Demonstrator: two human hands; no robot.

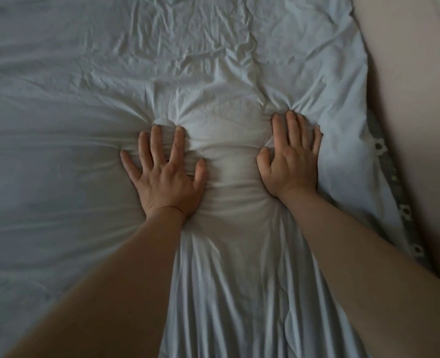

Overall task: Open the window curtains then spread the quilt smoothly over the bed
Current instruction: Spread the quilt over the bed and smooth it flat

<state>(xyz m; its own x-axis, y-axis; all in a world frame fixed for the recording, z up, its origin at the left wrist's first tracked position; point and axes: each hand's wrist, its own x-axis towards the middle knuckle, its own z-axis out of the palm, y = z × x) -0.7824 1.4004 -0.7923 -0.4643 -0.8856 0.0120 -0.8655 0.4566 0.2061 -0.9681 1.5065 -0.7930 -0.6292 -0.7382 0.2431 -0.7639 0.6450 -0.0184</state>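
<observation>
Your fingers (159,143) are splayed flat and pressing down on the white quilt (213,73), gripping nothing; the left hand (165,174) and right hand (291,161) sit side by side with a puffed ridge of fabric trapped between them. Just beyond your fingertips the cloth bunches into small knots of creases, and behind your palms, toward you, long pleats run down between your forearms. That tells you the risk: I judge that if you push forward with both palms at this weight, you will shove the filling ahead of you and stack up the wrinkles already lying beyond your fingers, rather than flatten them. Press too hard and the whole quilt may slide, not smooth. To the outside of your right fingers the quilt's edge lies close to a patterned grey sheet (392,171) and a pale padded surface (415,99); sweeping that way could pull the edge off line and bare more of the sheet. The room looks dim, and no curtains show here, so whether they are open cannot be told.
</observation>
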